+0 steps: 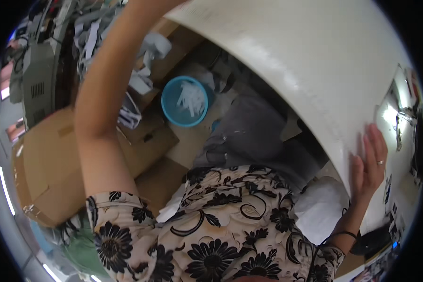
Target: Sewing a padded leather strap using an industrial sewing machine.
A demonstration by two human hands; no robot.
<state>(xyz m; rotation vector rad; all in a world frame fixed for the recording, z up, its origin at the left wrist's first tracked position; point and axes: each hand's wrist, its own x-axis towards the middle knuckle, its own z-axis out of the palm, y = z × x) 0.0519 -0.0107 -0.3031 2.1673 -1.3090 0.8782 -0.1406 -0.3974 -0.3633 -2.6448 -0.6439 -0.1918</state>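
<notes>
On my feed, my left arm reaches up, bent at the elbow, the left hand out of sight past the top edge. My right forearm angles outward, the right hand raised, fingers extended, thumb slightly apart.

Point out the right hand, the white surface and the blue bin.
Right hand (373,175): head view, below the fingers.
White surface (310,56): head view, bare upper part.
Blue bin (169,102): head view, inner wall, left side.

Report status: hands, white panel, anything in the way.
Left hand out of view, past top edge. Right hand open against white panel. Blue bucket of white strips below, apart from right hand.
</notes>
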